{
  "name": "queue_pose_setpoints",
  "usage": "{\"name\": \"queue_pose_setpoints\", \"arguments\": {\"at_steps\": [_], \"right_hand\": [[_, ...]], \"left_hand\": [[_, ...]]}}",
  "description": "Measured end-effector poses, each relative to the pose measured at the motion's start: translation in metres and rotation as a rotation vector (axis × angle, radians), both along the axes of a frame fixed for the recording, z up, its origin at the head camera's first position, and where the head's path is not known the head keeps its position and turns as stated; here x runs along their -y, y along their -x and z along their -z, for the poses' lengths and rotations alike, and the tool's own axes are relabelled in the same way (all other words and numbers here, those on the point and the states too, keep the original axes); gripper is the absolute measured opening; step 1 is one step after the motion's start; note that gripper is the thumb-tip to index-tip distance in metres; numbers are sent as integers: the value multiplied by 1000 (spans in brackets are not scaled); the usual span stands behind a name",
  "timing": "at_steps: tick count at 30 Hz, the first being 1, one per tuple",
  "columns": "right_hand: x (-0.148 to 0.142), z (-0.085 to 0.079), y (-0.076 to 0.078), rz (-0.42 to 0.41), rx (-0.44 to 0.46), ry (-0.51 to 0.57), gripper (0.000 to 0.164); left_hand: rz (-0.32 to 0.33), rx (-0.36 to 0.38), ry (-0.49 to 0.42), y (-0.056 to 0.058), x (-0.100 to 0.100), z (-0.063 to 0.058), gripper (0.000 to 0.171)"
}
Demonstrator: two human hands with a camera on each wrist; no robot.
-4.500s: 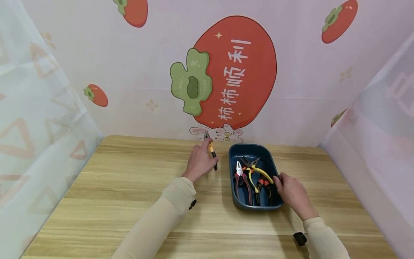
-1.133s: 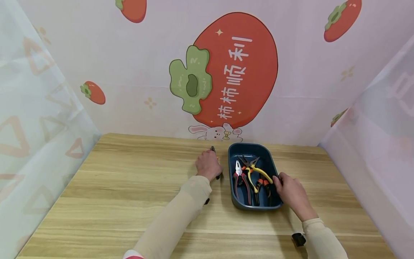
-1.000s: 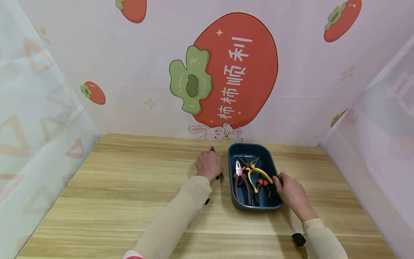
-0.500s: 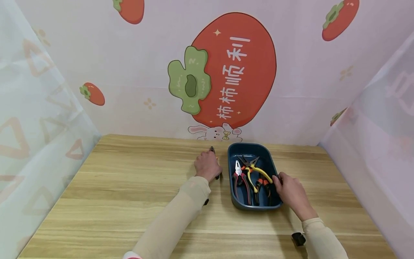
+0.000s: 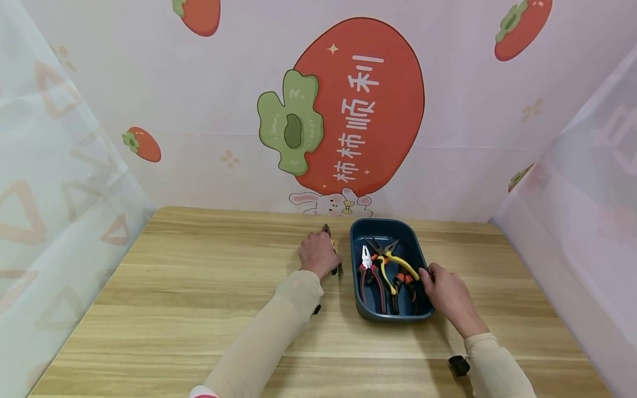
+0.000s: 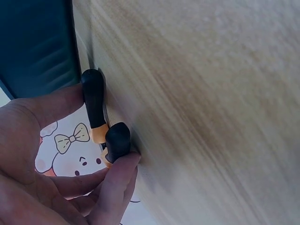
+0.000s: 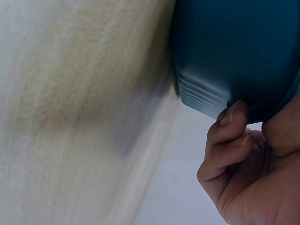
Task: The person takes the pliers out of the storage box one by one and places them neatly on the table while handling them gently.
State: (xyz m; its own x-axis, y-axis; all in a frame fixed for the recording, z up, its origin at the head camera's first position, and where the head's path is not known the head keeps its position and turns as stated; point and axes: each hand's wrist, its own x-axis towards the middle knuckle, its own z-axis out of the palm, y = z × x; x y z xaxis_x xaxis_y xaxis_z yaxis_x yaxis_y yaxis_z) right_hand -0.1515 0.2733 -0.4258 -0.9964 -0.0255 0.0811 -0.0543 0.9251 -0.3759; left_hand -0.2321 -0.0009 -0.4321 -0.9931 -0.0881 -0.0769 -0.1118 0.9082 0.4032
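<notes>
Left hand (image 5: 318, 254): has its grip clamped on the dark-jawed pliers (image 5: 326, 229), thumb against one black handle, fingers curled at the other.
Dark-jawed pliers: sit low at the counter (image 5: 199, 287), left of the blue container (image 5: 386, 228), jaws pointing toward the back edge, a narrow strip of wood beyond the tips.
Right hand (image 5: 450, 296): has its grip clamped on the right side of the blue container, thumb at the rim, fingers curled outside.
Blue container: stands upright right of the counter's middle, far rim close to the back edge.
Inside: holds red-and-black pliers (image 5: 366, 260) along the left wall, yellow-handled pliers (image 5: 390, 255) slanting across the middle, and black-and-orange handles (image 5: 400, 281) partly beneath.
Gap: runs narrow between left hand and blue container; cannot tell from the left wrist view whether touching at the thumb.
Left room: stretches wide, all wood grain, out to the left sheet (image 5: 74, 166).
Right room: narrower, crossed by the right forearm, ending at the right sheet (image 5: 587, 221).
Near side: opens between the two beige sleeves (image 5: 266, 337).
Back edge: meets the persimmon-printed backdrop (image 5: 199, 182).
</notes>
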Motion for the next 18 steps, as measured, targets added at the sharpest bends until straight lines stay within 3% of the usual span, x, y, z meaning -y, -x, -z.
{"name": "queue_pose_setpoints", "arguments": {"at_steps": [18], "right_hand": [[1,-1,1,5,7,14,30]], "left_hand": [[10,-1,-17,-3,1,-1,49]]}}
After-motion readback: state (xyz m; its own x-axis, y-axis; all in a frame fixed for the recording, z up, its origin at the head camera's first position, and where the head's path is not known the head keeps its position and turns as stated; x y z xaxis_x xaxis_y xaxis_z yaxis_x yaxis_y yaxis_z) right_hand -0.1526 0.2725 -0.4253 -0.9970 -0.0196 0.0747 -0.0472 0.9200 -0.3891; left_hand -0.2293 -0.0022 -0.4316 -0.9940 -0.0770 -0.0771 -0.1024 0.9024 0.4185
